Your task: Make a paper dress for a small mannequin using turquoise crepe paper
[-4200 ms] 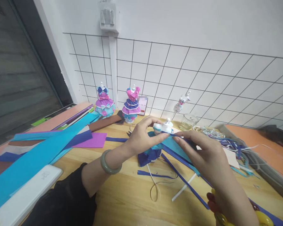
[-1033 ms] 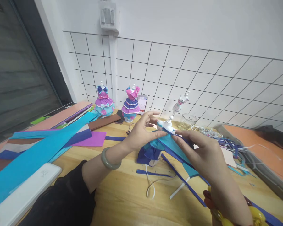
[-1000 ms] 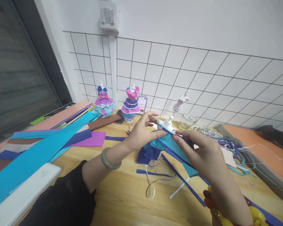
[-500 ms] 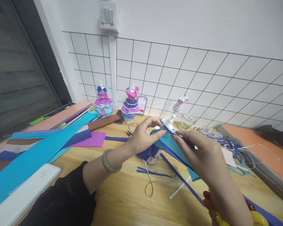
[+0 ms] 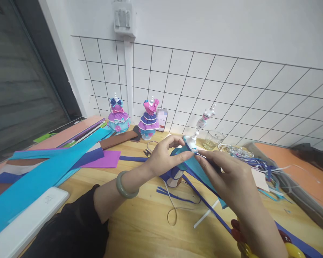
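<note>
My left hand [image 5: 163, 154] grips a small white dress form [image 5: 192, 140], thumb across its front and fingers behind. The form leans to the right, its knobbed top up. Blue fabric [image 5: 174, 174] gathers around its lower part, partly hidden by my hands. On the form's right side, my right hand [image 5: 228, 175] is closed in a pinch at the end of a turquoise fabric strip [image 5: 200, 170] with a dark blue edge. The strip hangs down under that hand. A thin white-and-dark edge [image 5: 200, 154] shows at the right fingertips.
Two dressed forms [image 5: 118, 114] [image 5: 149, 118] stand at the back beside a phone [image 5: 162, 120]. Another form [image 5: 206, 116] and a glass [image 5: 213, 139] sit behind my hands. Scissors [image 5: 148, 152], fabric strips [image 5: 56, 157], a white power bank [image 5: 34, 218] and ribbon scraps [image 5: 239, 152] lie around.
The dress form has turned and shifted slightly down and left. The dark blue edge across its front has slid lower, and my left thumb has moved slightly right.
</note>
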`<control>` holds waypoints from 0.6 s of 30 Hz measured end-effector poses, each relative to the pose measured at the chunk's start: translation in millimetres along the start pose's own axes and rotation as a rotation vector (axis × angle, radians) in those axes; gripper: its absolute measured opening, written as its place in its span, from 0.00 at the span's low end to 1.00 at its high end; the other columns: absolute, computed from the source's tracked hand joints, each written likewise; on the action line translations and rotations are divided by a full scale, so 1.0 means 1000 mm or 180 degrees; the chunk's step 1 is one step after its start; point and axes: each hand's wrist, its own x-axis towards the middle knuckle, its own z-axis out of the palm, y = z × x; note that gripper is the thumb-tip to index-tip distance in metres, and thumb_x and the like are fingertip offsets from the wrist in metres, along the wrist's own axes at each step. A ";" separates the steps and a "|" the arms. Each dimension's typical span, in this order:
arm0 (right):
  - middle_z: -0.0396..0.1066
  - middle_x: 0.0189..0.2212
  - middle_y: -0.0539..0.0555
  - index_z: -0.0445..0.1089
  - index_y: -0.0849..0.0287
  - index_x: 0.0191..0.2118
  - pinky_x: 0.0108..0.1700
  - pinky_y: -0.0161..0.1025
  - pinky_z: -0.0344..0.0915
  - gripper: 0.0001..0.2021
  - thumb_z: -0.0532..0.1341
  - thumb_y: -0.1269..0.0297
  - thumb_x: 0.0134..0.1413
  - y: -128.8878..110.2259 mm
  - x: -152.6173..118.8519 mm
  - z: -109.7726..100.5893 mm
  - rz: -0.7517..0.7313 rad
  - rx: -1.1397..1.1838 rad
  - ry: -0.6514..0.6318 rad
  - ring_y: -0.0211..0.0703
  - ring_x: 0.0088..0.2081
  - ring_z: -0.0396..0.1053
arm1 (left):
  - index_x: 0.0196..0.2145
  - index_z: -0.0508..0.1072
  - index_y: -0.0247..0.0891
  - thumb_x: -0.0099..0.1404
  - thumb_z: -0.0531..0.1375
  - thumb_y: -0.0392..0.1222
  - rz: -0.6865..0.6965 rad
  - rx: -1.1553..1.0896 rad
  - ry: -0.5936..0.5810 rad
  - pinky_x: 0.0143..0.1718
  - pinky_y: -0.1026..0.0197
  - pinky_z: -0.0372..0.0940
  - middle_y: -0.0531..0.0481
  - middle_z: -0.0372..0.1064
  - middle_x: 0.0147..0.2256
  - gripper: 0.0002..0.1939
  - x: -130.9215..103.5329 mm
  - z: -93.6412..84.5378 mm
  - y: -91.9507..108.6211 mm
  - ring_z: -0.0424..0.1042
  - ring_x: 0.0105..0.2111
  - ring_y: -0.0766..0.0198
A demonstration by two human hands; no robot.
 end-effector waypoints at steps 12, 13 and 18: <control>0.75 0.30 0.55 0.73 0.63 0.39 0.34 0.38 0.66 0.05 0.60 0.68 0.60 -0.001 -0.001 0.000 -0.0092 -0.0011 -0.0029 0.40 0.30 0.73 | 0.34 0.66 0.37 0.54 0.67 0.44 0.0062 -0.0017 -0.0043 0.49 0.58 0.63 0.49 0.68 0.37 0.15 0.001 0.000 -0.001 0.70 0.41 0.64; 0.75 0.29 0.55 0.73 0.63 0.39 0.34 0.38 0.66 0.05 0.60 0.68 0.60 -0.001 -0.001 -0.001 -0.0098 -0.0006 -0.0034 0.39 0.29 0.72 | 0.34 0.65 0.37 0.54 0.67 0.44 0.0068 -0.0017 -0.0041 0.49 0.58 0.63 0.50 0.68 0.37 0.15 0.001 0.000 -0.001 0.70 0.41 0.64; 0.74 0.28 0.53 0.72 0.62 0.38 0.33 0.36 0.65 0.04 0.60 0.69 0.60 -0.002 -0.001 -0.001 -0.0112 0.0004 -0.0029 0.37 0.28 0.71 | 0.34 0.65 0.37 0.54 0.67 0.43 0.0074 -0.0011 -0.0039 0.49 0.58 0.63 0.50 0.68 0.36 0.15 0.001 0.001 -0.001 0.70 0.41 0.64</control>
